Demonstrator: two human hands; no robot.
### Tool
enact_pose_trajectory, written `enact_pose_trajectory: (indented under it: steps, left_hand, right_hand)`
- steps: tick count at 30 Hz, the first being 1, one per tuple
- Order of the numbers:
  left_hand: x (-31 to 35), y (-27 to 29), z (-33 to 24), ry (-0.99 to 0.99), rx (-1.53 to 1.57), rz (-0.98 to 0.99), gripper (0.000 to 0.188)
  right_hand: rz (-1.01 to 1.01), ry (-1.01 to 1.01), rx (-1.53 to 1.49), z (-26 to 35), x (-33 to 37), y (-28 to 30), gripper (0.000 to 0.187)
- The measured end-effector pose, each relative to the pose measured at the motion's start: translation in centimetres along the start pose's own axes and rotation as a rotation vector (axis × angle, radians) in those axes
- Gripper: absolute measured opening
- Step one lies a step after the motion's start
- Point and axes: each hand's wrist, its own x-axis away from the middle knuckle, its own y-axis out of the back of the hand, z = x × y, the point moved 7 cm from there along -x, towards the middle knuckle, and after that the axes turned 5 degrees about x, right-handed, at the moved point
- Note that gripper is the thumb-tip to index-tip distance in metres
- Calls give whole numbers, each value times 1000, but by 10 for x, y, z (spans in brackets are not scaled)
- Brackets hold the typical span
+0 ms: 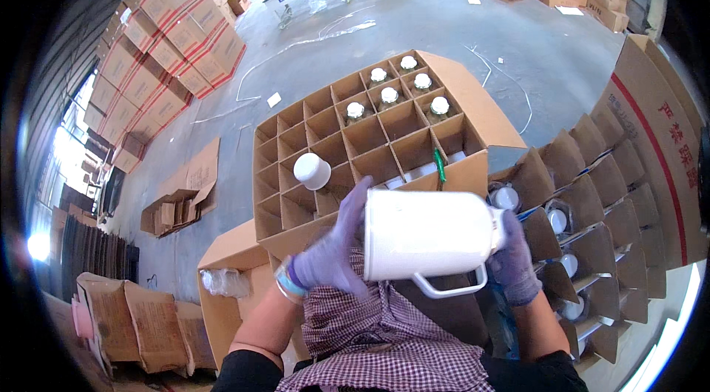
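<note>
One white jug (429, 235) is held sideways between two gloved hands, by the near edge of a divided box (473, 100).
Its base is cupped by the left hand (336, 248), thumb and fingers parted; its narrower end is gripped by the right hand (515, 262). Should either glove slip on the smooth wall, the jug could be dropped; if it were lowered askew, its handle (447, 286) could be snagged on card. Some cells are filled by white-capped bottles (389, 96) and a white-topped piece (312, 171); one wall is crossed by a green object (439, 165). Elbow room is narrowed by a second box (654, 163) on the right.
</note>
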Motion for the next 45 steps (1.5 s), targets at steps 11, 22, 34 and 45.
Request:
enact_pose_trajectory:
  steps: [11,22,34,45]
  left_hand:
    - [80,-2,5,124,876,-582,125]
    - [15,6,0,82,118,-191,139]
    - [-86,51,167,549,-788,-198,125]
    - [-179,196,337,792,-1006,-310,75]
  right_hand:
    - [523,121,-211,89,1,-59,102]
    - [507,-614,-323,58,-5,-11,68]
    - [-172,160,263,55,-41,94,70]
    - [-206,-55,241,8,-44,86,80]
